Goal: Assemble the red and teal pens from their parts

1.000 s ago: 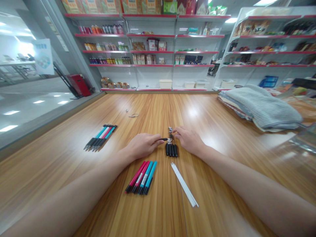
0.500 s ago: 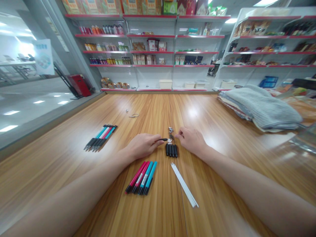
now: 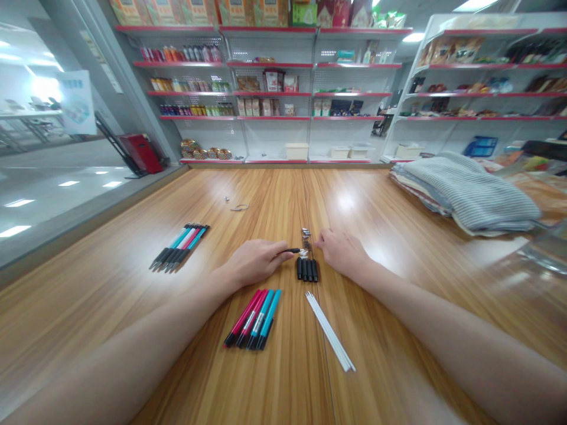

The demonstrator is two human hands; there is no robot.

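My left hand (image 3: 257, 260) pinches a black pen grip (image 3: 291, 251), which points right over small white pieces (image 3: 303, 254). Across from it, my right hand (image 3: 341, 249) rests with its fingers curled together beside small springs (image 3: 306, 244) and silver metal pen tips (image 3: 305, 233); whatever is between those fingers is too small to make out. Just below lie several black grips (image 3: 307, 270) side by side. Closer to me are pink and blue pen barrels (image 3: 254, 319) and thin white refills (image 3: 330, 330). Assembled pens (image 3: 181, 247) lie in a row at the left.
A thin loop (image 3: 240, 207) and a tiny shiny piece (image 3: 227, 199) lie further back on the wooden table (image 3: 274, 189). Folded cloths (image 3: 469, 189) are stacked at the right, near a clear container (image 3: 549, 251). Stocked shelves (image 3: 274, 93) stand behind the table.
My right hand's fingers have shifted very slightly beside the small parts. My left hand keeps its hold on the black pen grip.
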